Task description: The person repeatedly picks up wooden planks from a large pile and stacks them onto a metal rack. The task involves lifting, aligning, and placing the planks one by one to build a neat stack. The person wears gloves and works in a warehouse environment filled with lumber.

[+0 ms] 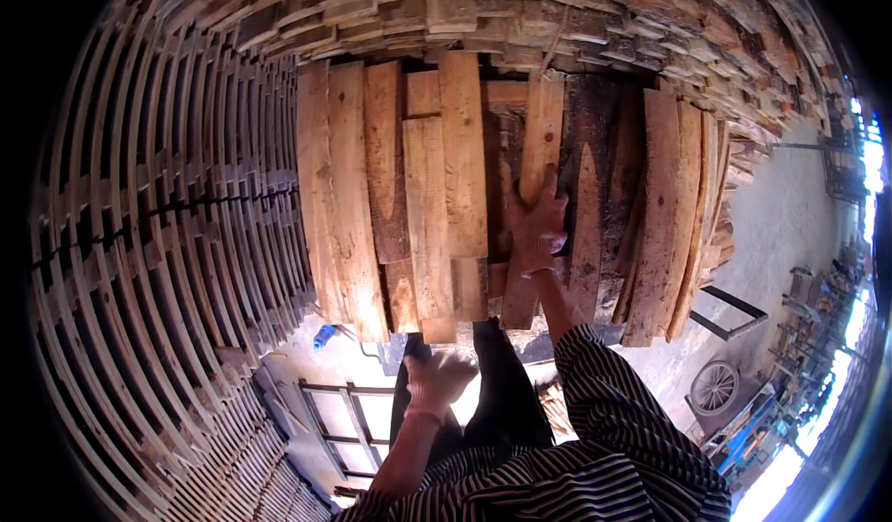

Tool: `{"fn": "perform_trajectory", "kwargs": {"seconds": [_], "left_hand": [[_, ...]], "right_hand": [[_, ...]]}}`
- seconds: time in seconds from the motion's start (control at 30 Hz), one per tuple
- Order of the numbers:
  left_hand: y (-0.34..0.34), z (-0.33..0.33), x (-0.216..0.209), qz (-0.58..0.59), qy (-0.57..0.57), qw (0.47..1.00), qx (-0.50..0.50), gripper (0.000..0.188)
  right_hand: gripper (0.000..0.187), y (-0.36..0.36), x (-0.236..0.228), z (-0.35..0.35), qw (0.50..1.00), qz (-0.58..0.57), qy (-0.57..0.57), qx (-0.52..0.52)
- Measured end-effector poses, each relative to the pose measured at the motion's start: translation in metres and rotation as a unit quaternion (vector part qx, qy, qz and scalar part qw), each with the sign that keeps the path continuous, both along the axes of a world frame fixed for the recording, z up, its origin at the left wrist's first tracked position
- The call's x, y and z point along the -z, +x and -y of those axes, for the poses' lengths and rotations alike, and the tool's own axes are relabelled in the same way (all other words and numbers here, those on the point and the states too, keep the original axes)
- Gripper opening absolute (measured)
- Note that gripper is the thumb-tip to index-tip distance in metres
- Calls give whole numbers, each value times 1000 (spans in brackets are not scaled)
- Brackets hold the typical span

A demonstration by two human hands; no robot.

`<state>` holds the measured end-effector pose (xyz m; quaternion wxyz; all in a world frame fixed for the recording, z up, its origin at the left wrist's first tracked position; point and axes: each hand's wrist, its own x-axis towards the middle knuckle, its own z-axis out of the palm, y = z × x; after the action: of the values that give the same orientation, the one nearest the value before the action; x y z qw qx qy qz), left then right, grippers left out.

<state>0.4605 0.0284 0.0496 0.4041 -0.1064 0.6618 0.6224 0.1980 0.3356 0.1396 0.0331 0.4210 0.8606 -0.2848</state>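
My right hand (536, 227), in a worn pinkish glove, lies flat on a narrow pale wooden plank (534, 164) and grips it. That plank rests in a layer of rough boards (427, 197) laid side by side on top of a stack in front of me. My left hand (435, 378), gloved too, hangs lower, below the near ends of the boards, with fingers curled and apparently nothing in it. Both arms come out of a black-and-white striped sleeve (613, 429).
A tall wall of stacked, spaced wooden slats (158, 243) curves along the left and above. Darker bark-edged boards (664, 215) lie at the right. Below are a metal frame (344, 420), a blue object (323, 336), a wheeled cart (715, 387) and sunlit ground (790, 225).
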Motion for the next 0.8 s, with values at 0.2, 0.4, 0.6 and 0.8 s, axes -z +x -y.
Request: {"fn": "perform_trajectory", "kwargs": {"seconds": [0.2, 0.4, 0.6, 0.8], "left_hand": [[-99, -72, -27, -82, -407, 800, 433, 70], [-129, -105, -37, -44, -362, 844, 394, 93], [-150, -91, -29, 86, -442, 732, 511, 61], [-126, -76, 3, -20, -351, 844, 405, 62]], "right_hand": [[90, 23, -1, 2, 995, -24, -61, -77], [70, -16, 49, -24, 983, -151, 35, -95], [91, 28, -19, -91, 948, 137, 287, -31], [89, 42, -20, -97, 958, 109, 246, -100]]}}
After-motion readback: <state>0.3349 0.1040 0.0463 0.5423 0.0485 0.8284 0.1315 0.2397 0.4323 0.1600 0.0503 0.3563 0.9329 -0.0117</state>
